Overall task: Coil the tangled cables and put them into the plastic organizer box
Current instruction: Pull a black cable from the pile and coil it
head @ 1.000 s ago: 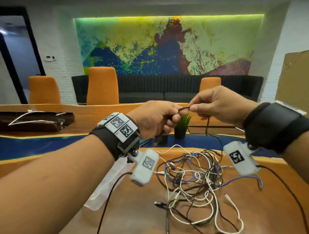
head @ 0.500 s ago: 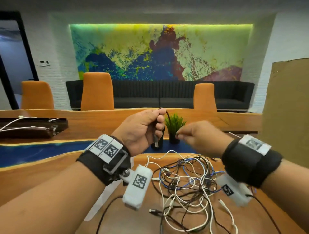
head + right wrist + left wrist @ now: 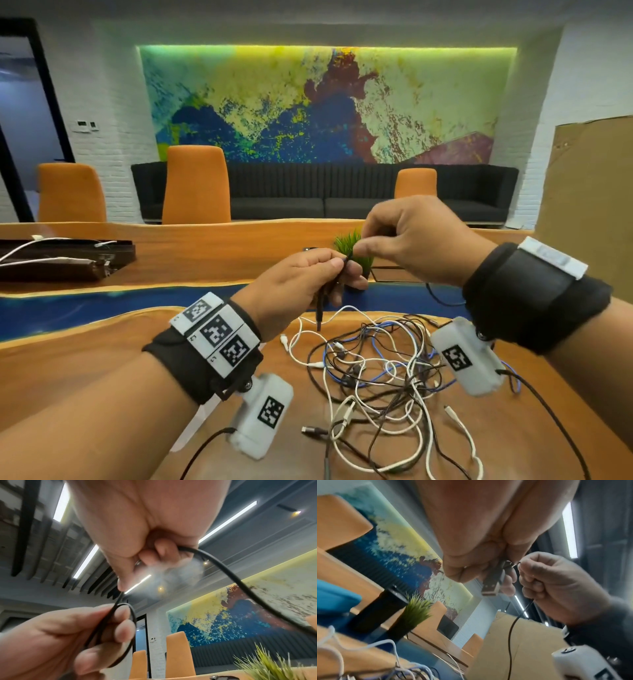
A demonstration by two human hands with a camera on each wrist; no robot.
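Note:
Above the wooden table (image 3: 85, 370) my left hand (image 3: 308, 284) grips small loops of a black cable (image 3: 240, 582), and its USB plug (image 3: 491, 584) hangs below the fingers. Just to the right, my right hand (image 3: 411, 240) pinches the same cable between thumb and forefinger where it meets the left hand's loops (image 3: 118, 626). The cable trails down past the right wrist. Under both hands lies a tangle of white, black and blue cables (image 3: 376, 377). A clear plastic piece (image 3: 185, 435) shows under my left forearm, mostly hidden.
A small potted grass plant (image 3: 352, 250) stands just behind the hands. A dark tray with white cables (image 3: 61, 260) lies at the far left. Orange chairs (image 3: 195, 185) and a dark sofa (image 3: 342, 195) line the back. Cardboard (image 3: 589, 205) stands at the right.
My right hand dropped toward the tangle, then rose back beside the left hand with the black cable. The left hand kept its loops and shifted a little right.

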